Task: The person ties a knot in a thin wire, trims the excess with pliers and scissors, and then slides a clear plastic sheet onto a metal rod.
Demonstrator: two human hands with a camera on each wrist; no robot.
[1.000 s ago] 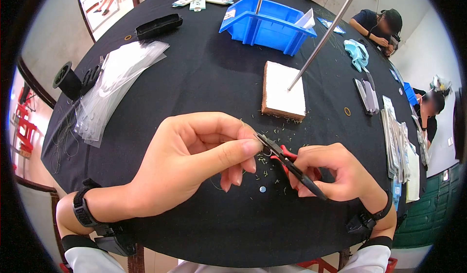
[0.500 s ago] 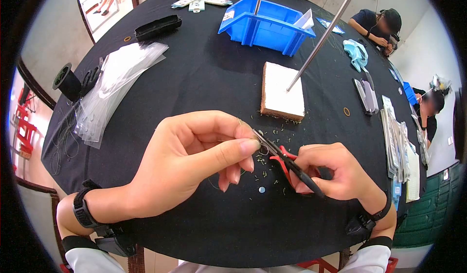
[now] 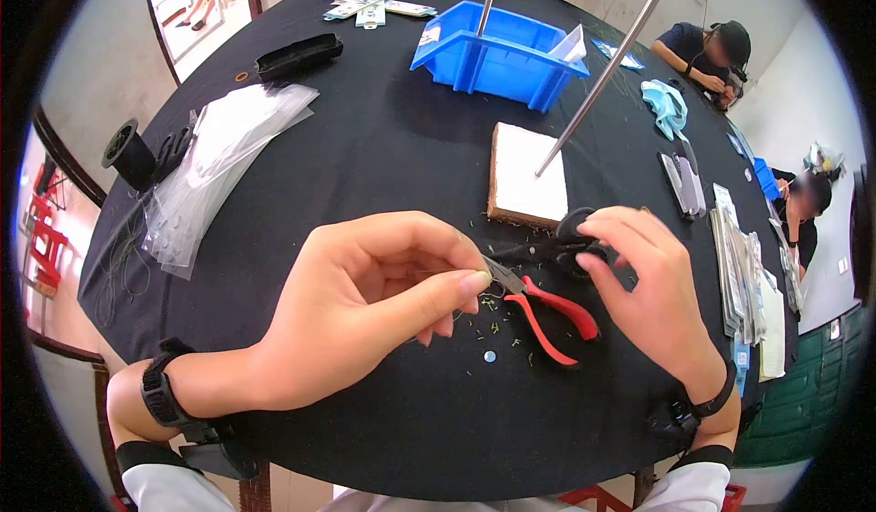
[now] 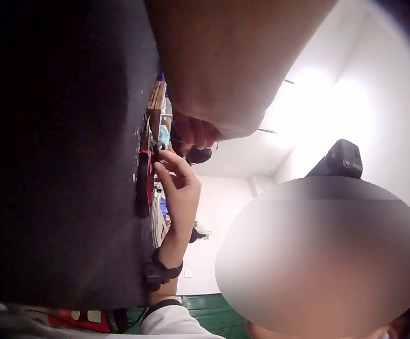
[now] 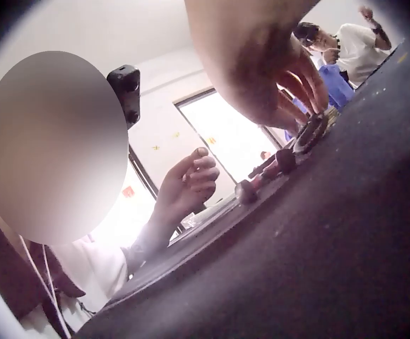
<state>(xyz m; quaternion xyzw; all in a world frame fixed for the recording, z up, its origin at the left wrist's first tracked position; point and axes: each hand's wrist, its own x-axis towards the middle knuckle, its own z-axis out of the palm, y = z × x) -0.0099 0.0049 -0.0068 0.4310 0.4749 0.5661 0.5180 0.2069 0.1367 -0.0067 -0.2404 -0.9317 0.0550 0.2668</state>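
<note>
My left hand (image 3: 365,311) pinches a thin line (image 3: 447,307) between thumb and forefinger; part of it is hidden by the fingers. My right hand (image 3: 643,288) has thumb and fingertips on the handle loops of black scissors (image 3: 573,231), whose blurred blades point left toward the white block. Below them, pliers with red handles (image 3: 561,311) lie spread on the black cloth, their metal nose beside the left fingertips. In the right wrist view the scissors (image 5: 311,134) sit under the right fingers, past the plier handle ends (image 5: 246,192).
A white-topped block (image 3: 527,174) carries a metal rod. Behind it stands a blue bin (image 3: 502,60). Clear plastic sleeves (image 3: 219,165) and a black spool (image 3: 128,151) lie left; a stapler (image 3: 683,183) and stacked packets (image 3: 737,275) lie right. Small clippings (image 3: 493,329) litter the cloth.
My right hand has let go of the pliers, now on the cloth, and moved up and away to the black scissors. The left hand keeps its pinch, almost in place.
</note>
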